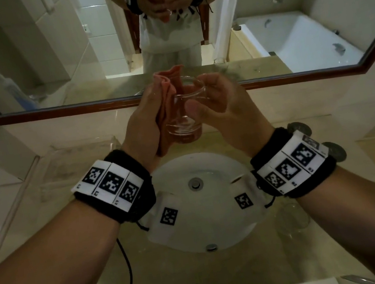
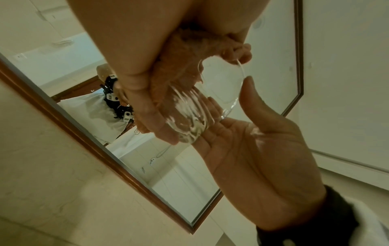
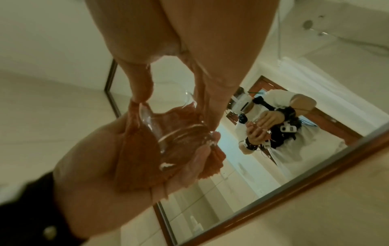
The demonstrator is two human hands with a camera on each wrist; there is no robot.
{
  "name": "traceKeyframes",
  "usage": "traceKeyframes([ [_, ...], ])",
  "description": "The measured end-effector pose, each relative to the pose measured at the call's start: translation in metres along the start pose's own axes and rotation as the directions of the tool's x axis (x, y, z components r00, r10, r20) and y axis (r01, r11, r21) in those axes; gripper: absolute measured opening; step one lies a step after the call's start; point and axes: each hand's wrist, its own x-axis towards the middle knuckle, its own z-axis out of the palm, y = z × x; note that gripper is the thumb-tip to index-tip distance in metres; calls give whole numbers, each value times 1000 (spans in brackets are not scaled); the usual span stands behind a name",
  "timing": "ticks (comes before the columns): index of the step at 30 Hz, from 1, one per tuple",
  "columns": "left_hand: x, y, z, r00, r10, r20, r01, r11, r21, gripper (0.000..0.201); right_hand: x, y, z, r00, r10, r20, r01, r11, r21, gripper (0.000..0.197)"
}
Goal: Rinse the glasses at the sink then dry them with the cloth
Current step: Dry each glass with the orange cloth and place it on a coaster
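Observation:
A clear glass tumbler (image 1: pixel 186 119) is held upright above the sink between both hands. My left hand (image 1: pixel 152 115) grips an orange cloth (image 1: pixel 168 84) and presses it against the glass's left side, with a fold tucked over the rim into the glass. My right hand (image 1: pixel 212 103) holds the glass from the right, thumb on the near wall and fingers curled round the far rim. The left wrist view has the cloth (image 2: pixel 189 48) bunched under my fingers (image 2: pixel 147 103) against the glass (image 2: pixel 189 114). In the right wrist view the glass (image 3: pixel 174 131) lies on the cloth (image 3: pixel 136 159) in my left palm.
The white sink basin (image 1: pixel 212 162) with its drain (image 1: pixel 195 184) lies below my hands. Another clear glass (image 1: pixel 294 220) stands on the counter at the right. A clear tray (image 1: pixel 81 164) sits left of the basin. The framed mirror (image 1: pixel 69 62) is right behind.

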Motion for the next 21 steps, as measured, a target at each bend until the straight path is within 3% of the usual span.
traceKeyframes([
  [2,1,1,1,1000,16,-16,-16,1000,-5,59,2,1,-1,999,-32,33,34,996,-80,56],
  [5,4,-3,1,999,11,-39,-11,1000,3,68,3,-5,-2,996,-85,-7,75,907,-415,86],
  [7,6,-5,1,1000,8,-22,-7,998,55,75,4,-10,-3,990,-140,-29,106,855,-507,94],
  [9,6,-5,2,1000,-5,-6,5,999,54,74,8,-13,-9,988,-155,12,139,849,-510,87],
  [11,9,-4,-1,1000,-1,-24,2,999,46,71,10,-14,-18,995,-87,57,103,888,-449,86],
  [13,12,-1,-2,999,16,-41,-15,999,31,63,11,-11,-24,998,-17,58,36,937,-346,92],
  [15,14,0,2,998,42,-46,-41,999,30,62,9,-11,-20,998,-44,39,53,955,-292,83],
  [21,17,-3,19,999,37,-13,-37,998,48,60,7,-17,-13,973,-182,-142,89,864,-496,94],
])
